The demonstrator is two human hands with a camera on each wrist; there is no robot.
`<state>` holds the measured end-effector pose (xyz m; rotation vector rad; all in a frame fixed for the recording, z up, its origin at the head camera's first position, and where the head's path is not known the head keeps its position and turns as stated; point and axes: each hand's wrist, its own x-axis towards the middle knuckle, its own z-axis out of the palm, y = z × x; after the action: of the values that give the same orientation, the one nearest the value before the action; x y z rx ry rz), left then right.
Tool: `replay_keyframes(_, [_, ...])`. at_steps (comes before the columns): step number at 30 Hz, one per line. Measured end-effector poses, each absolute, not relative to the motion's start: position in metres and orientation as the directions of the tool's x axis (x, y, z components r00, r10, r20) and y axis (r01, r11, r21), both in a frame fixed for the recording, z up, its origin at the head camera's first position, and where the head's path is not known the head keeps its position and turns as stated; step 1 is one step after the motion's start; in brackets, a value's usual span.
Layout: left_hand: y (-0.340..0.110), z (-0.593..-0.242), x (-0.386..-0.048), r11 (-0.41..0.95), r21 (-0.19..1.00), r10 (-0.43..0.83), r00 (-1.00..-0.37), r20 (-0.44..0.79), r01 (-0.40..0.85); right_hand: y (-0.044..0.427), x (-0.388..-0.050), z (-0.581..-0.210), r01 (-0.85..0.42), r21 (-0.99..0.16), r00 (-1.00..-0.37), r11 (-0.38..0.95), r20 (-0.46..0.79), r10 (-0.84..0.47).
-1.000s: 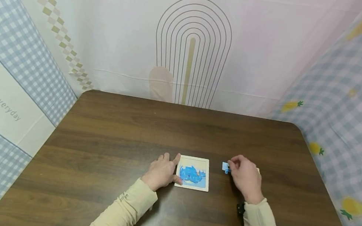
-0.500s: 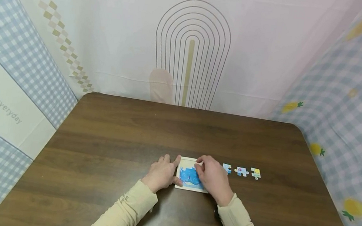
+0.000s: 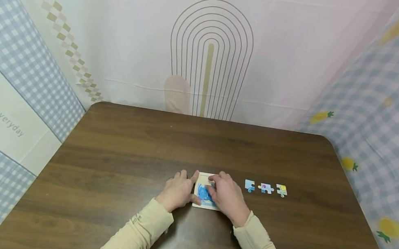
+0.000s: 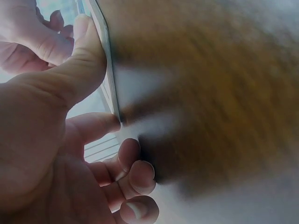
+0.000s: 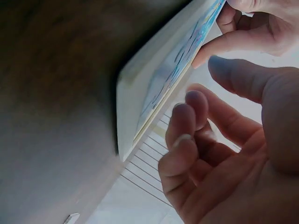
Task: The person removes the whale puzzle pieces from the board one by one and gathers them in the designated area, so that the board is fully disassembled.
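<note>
While the left hand [image 3: 177, 189], unclenched, braces the framed jigsaw [image 3: 206, 208] at its nine o'clock edge, the right hand [image 3: 228, 197] arches over from four, any grip there impossible to tell, and squaring up before pressing flat looks wise, three loose jigsaw pieces [image 3: 266, 188] lying toward three.

The table [image 3: 127, 141] looks like smooth brown wood grain with a soft sheen, the frame [image 5: 127, 116] like pale, smooth, matt wood, the pieces [image 3: 265, 188] smooth and printed, the sleeves [image 3: 148, 221] matt, wrinkled cloth, the backdrop [image 3: 129, 30] thin, creased, matt cloth
</note>
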<state>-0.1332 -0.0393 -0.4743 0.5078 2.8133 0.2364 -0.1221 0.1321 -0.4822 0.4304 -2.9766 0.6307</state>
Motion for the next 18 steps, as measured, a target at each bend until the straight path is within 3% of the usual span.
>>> replay_keyframes(18, [-0.039, -0.4782, -0.1345, 0.929, 0.188, 0.359, -0.903, -0.236, 0.32, 0.1324, -0.1208, -0.4838, -0.304, -0.418, -0.946, 0.856, 0.021, -0.325])
